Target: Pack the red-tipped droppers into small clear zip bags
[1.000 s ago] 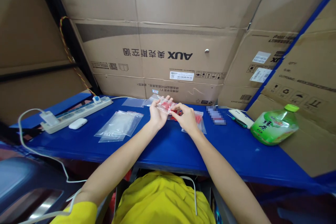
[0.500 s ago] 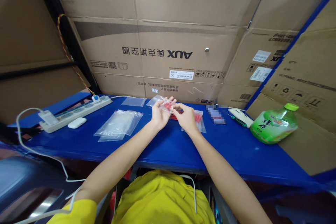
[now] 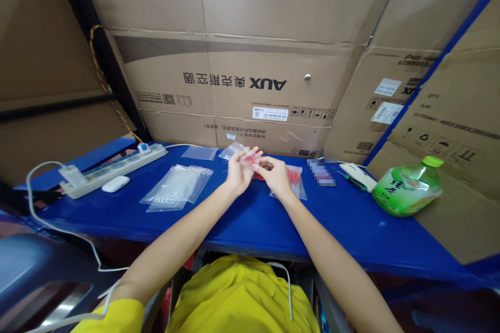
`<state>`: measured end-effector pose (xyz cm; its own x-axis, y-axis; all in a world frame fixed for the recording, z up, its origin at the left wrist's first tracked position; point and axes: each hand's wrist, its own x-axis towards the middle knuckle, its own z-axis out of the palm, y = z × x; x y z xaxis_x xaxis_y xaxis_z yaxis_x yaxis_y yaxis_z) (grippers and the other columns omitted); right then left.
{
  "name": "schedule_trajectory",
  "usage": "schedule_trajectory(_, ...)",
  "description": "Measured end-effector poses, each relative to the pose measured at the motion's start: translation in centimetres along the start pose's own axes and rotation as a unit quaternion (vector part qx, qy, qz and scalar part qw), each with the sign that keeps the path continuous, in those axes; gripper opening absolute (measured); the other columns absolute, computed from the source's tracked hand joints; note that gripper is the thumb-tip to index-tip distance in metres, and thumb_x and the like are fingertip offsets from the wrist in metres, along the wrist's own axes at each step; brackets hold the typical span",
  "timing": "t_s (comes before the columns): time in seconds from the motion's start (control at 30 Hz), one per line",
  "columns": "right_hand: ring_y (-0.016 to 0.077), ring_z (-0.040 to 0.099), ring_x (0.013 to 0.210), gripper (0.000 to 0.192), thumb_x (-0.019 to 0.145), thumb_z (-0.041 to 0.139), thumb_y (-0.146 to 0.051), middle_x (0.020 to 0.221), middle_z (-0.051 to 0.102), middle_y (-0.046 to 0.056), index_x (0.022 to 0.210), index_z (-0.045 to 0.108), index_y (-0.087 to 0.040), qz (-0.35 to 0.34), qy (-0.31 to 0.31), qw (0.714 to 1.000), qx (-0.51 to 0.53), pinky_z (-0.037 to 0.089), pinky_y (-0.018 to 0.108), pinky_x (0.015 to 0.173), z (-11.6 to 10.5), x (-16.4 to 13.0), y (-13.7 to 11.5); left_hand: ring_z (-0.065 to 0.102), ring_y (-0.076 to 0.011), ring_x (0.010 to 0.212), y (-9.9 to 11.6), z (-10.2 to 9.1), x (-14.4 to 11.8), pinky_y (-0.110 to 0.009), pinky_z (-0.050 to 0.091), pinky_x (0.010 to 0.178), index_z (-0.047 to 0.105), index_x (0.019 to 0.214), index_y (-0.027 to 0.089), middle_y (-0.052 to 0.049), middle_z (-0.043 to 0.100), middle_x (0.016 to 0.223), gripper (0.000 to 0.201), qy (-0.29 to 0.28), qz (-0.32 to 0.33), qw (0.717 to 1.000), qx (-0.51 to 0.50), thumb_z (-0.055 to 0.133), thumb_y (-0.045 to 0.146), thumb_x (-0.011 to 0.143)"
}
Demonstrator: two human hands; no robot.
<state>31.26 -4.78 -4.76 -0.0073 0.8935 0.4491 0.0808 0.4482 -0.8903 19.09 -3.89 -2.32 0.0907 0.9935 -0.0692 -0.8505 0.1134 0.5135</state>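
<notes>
One bag [image 3: 249, 158] pinched by left hand [image 3: 238, 176] and right hand [image 3: 278, 176], close together. Right partly hides second bag [image 3: 298, 182]. Bottle [image 3: 406, 188] far right, power strip [image 3: 117, 169] left.

The cardboard panel [image 3: 242, 62] stands behind the far edge of the worktop [image 3: 242, 223]. The power strip [image 3: 124, 164] lies along the left end; the earphone case [image 3: 115, 183] lies before it. Right of the case: bag stack [image 3: 175, 186]. Behind the stack, near the far edge: single bag [image 3: 199, 152]. Near far-edge centre: held bag [image 3: 235, 151], between left hand [image 3: 239, 173] and right hand [image 3: 275, 176]. Toward the right end: bottle [image 3: 407, 187].
</notes>
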Motion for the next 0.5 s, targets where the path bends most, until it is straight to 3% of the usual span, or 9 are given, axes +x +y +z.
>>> schedule_trajectory(0.17,0.023,0.072,0.077,0.026,0.076,0.079,-0.045,0.084,0.081,0.006,0.084,0.077,-0.02,0.006,0.011,0.999,0.035,0.056,0.033,0.074,-0.11,-0.05,-0.34,0.078,-0.027,0.103,-0.08,-0.02,-0.04,-0.042,0.059,0.099,0.061,0.102,0.017,-0.012,0.079,0.11,0.016,-0.004,-0.003,1.0,-0.003,0.056,0.016,0.087)
schedule_trajectory(0.5,0.0242,0.072,0.079,0.025,0.079,0.078,-0.044,0.086,0.081,0.005,0.084,0.08,-0.02,0.0,0.015,1.0,0.013,0.056,0.036,0.079,-0.03,-0.21,-0.1,0.076,-0.0306,0.114,-0.15,0.02,-0.01,-0.048,0.056,0.107,0.061,0.1,0.017,-0.014,0.079,0.11,0.016,-0.009,-0.007,1.0,0.002,0.055,0.016,0.085)
